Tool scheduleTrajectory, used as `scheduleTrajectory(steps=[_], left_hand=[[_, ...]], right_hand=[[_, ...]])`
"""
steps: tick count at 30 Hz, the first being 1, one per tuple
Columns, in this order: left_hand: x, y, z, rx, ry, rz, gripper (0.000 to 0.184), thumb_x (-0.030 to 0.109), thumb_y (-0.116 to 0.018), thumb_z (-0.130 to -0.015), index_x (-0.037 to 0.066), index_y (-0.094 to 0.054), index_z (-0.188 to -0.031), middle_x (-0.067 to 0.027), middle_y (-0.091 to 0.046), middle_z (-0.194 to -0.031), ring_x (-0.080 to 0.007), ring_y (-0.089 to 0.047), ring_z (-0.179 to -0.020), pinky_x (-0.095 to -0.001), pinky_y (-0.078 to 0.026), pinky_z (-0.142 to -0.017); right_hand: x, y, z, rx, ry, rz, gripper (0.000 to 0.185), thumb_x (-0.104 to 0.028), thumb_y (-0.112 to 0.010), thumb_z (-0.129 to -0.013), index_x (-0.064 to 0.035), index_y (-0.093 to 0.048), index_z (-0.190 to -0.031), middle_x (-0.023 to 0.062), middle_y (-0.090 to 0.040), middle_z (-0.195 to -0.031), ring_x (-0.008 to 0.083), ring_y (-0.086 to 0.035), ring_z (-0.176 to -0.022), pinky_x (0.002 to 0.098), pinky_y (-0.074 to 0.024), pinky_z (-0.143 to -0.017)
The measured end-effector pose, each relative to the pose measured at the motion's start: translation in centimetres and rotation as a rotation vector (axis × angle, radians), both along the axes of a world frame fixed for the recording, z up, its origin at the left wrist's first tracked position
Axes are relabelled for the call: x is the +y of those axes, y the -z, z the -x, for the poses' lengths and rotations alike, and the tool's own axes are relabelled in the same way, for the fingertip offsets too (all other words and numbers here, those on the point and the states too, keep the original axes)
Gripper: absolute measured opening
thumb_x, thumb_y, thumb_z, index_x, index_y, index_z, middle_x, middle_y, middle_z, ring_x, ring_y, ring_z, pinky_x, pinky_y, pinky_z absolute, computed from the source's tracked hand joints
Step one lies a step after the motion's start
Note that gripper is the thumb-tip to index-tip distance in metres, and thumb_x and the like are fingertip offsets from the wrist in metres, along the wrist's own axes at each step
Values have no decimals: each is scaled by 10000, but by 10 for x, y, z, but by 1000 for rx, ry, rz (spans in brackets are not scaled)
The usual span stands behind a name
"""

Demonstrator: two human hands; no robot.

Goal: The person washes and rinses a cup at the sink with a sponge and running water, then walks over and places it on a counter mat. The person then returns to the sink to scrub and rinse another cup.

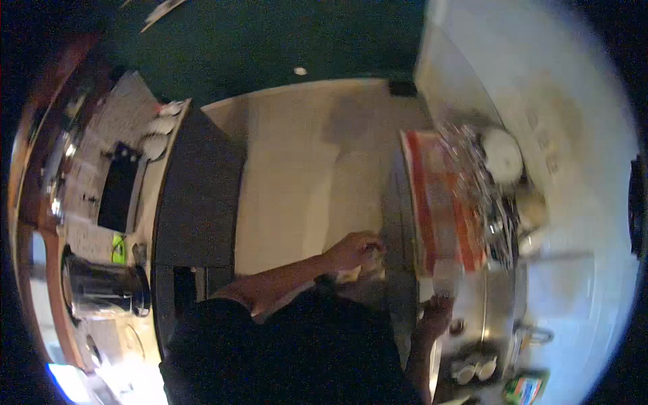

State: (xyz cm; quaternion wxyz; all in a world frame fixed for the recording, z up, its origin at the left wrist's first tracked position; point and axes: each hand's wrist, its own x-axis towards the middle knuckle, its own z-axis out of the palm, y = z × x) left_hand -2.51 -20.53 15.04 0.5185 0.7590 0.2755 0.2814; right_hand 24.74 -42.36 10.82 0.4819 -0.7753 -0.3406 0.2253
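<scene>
My left hand [354, 250] is out in front of my body with its fingers curled in. Something small and pale shows at its fingertips, too blurred to name. On the right, my right hand [437, 308] is at the counter edge, its fingers closed around the near end of a see-through glass [447, 275]. That glass is beside the near end of a red-and-white striped towel [428, 196]. Clear glassware [462, 158] and metal utensils [498, 223] crowd the towel's far side.
A sink [466, 371] holding white cups [476, 370] lies at the lower right, near a green packet [525, 388]. A white plate [501, 155] stands by the wall. Across the floor [290, 175], the left counter carries a dark appliance [104, 290], a black hob [123, 192] and stacked bowls [155, 145].
</scene>
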Motion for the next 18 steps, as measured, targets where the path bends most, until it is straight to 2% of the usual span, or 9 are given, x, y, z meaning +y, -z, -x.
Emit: scheduleTrajectory(steps=[1,2,5,9,11,13,15,17,18], left_hand=[[8,6,34,107,-62,-22,304,-94,-574,-889,24,-661,-1155,-135,-696,-1046,-234,-685,-1001,-380,-546,-884],[19,13,68,214,-126,-30,309,-96,-568,-888,25,-659,-1157,-134,-699,-1058,-236,-685,-1011,-385,-546,-885],[46,58,168,26,-332,-20,317,-113,-538,-876,29,-676,-1122,-117,-708,-1049,-227,-692,-948,-376,-553,-842],[81,50,283,112,-590,103,344,-135,-515,-848,32,-699,-1086,-101,-720,-1048,-191,-693,-885,-357,-560,-786],[98,54,329,78,-674,126,358,-140,-513,-837,31,-707,-1083,-101,-724,-1048,-176,-693,-864,-350,-564,-768],[115,54,367,115,-737,135,377,-147,-505,-833,29,-707,-1098,-113,-722,-1069,-190,-701,-897,-349,-567,-777],[142,53,418,178,-777,135,371,-127,-510,-853,35,-703,-1125,-122,-720,-1098,-216,-705,-948,-363,-570,-808],[158,46,457,261,-762,115,341,-78,-527,-895,47,-695,-1164,-128,-718,-1135,-256,-708,-1019,-393,-574,-863],[163,54,476,374,-758,100,316,-27,-531,-924,56,-688,-1186,-138,-713,-1162,-283,-696,-1063,-418,-563,-902]], right_hand=[[9,4,6,-443,-31,232,274,-337,-568,-1036,-78,-604,-1114,35,-630,-877,187,-623,-719,320,-517,-604],[20,14,13,-399,0,136,260,-317,-572,-1027,-77,-612,-1120,37,-644,-893,191,-633,-732,326,-525,-607],[58,48,31,-406,-25,19,235,-262,-579,-1007,-75,-624,-1142,47,-678,-947,205,-658,-772,336,-544,-623],[141,7,100,-694,-173,127,269,-242,-561,-1014,-77,-609,-1221,54,-665,-984,207,-644,-778,319,-543,-643],[186,-24,152,-443,-148,119,310,-227,-554,-1018,-76,-591,-1287,53,-642,-999,195,-625,-785,311,-536,-654],[223,-37,188,113,-115,101,366,-191,-555,-1017,-69,-565,-1362,57,-618,-1038,179,-610,-819,312,-532,-679],[292,-102,272,316,-120,41,395,-127,-566,-1000,-49,-545,-1387,60,-603,-1039,173,-592,-840,309,-525,-704],[330,-103,296,507,-136,-16,405,-88,-565,-996,-28,-531,-1394,65,-595,-1037,170,-581,-853,312,-517,-719],[350,-67,283,600,-161,-41,396,-82,-558,-999,-17,-527,-1389,69,-594,-1033,170,-579,-856,317,-513,-721]])
